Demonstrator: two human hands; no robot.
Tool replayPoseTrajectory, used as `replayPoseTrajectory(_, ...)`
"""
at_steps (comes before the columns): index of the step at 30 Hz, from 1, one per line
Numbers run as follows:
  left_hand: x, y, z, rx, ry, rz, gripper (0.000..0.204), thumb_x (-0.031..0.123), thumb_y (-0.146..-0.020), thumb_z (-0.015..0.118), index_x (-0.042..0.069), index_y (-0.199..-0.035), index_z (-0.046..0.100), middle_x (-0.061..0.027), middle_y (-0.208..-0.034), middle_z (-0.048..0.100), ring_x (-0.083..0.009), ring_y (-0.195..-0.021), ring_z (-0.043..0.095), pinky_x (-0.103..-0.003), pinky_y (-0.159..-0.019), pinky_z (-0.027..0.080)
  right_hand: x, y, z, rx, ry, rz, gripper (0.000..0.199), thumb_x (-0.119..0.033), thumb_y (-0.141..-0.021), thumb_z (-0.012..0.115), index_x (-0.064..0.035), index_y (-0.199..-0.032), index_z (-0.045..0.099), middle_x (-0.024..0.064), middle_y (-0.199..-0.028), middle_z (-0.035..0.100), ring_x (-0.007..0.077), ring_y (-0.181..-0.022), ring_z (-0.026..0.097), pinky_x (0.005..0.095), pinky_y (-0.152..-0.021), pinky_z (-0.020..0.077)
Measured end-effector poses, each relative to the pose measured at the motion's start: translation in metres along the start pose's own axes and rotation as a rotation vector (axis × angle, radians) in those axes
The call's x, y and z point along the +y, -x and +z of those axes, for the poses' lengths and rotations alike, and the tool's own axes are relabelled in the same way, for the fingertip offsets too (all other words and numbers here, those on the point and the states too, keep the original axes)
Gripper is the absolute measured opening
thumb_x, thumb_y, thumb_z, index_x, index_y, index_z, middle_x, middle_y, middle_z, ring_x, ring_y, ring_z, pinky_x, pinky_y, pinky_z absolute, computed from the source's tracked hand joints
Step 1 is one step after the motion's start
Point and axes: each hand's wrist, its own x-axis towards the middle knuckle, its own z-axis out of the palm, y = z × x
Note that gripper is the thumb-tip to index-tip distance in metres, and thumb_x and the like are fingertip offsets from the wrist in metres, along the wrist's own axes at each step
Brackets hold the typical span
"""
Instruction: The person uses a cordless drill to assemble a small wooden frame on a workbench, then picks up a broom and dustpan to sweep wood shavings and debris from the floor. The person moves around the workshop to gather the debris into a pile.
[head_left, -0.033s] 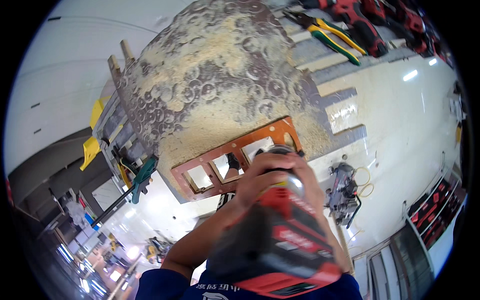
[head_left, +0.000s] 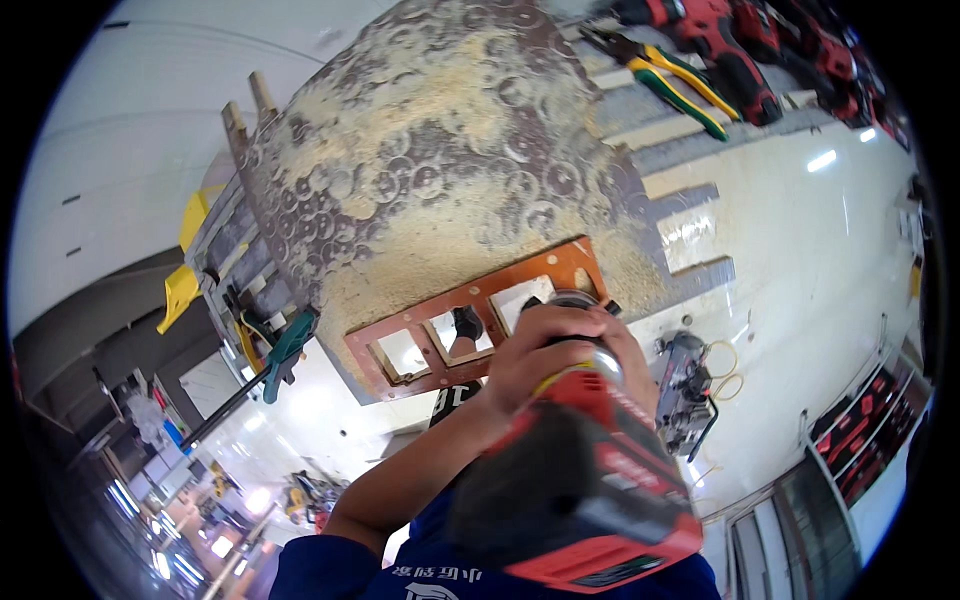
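Both my hands are closed round the lower body of a red and black cordless router (head_left: pixel 600 470). My left hand (head_left: pixel 540 350) wraps it from the left, fingers curled over the front. My right hand (head_left: pixel 630 360) grips the right side, partly hidden behind the tool. The router's base rests over the right end of a reddish-brown wooden board (head_left: pixel 425 355) with square openings. The tool covers part of the rightmost opening. Through the middle opening a dark shoe (head_left: pixel 467 322) shows.
Sawdust covers the ring-marked bench top (head_left: pixel 450 160). Green-and-yellow pliers (head_left: pixel 685 90) and red-black drills (head_left: pixel 725 60) lie at the far right. A green clamp (head_left: pixel 288 355) sits at the left edge. Another power tool (head_left: pixel 685 385) stands on the floor at right.
The router and both my hands have shifted slightly right along the board. The whole view has moved a little too; my grip looks the same.
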Motion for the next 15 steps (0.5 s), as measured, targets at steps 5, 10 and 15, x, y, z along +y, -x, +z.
replayPoseTrajectory(5, 0.003, -0.005, -0.007, -0.04, -0.045, 0.057, 0.032, 0.004, -0.083, 0.066, 0.006, -0.114, 0.058, -0.0176, -0.121, 0.057, -0.0327, -0.111, 0.057, -0.042, -0.096, 0.046, -0.006, -0.004, 0.0, -0.002, -0.006, 0.091, 0.051, -0.018, -0.086, 0.066, -0.0039, -0.131, 0.048, 0.0199, -0.135, 0.051, 0.0346, -0.127, 0.05, 0.0389, -0.108, 0.0379)
replayPoseTrajectory(10, 0.012, -0.012, -0.009, -0.011, -0.066, 0.079, 0.034, 0.008, -0.083, 0.067, 0.005, -0.116, 0.057, -0.0164, -0.12, 0.055, -0.0313, -0.108, 0.059, -0.041, -0.093, 0.046, -0.004, -0.004, 0.01, 0.002, 0.028, 0.141, 0.057, -0.021, -0.085, 0.068, -0.0043, -0.134, 0.046, 0.0195, -0.136, 0.051, 0.0334, -0.127, 0.05, 0.0381, -0.107, 0.0379)
replayPoseTrajectory(15, -0.002, -0.022, -0.015, 0.051, -0.039, 0.129, 0.062, 0.026, -0.065, 0.081, 0.01, -0.12, 0.057, -0.0111, -0.115, 0.058, -0.0315, -0.106, 0.056, -0.044, -0.093, 0.041, 0.003, -0.008, 0.012, 0.003, 0.078, 0.112, 0.059, -0.022, -0.084, 0.068, -0.004, -0.135, 0.045, 0.0194, -0.136, 0.051, 0.0331, -0.127, 0.05, 0.0378, -0.107, 0.0379)
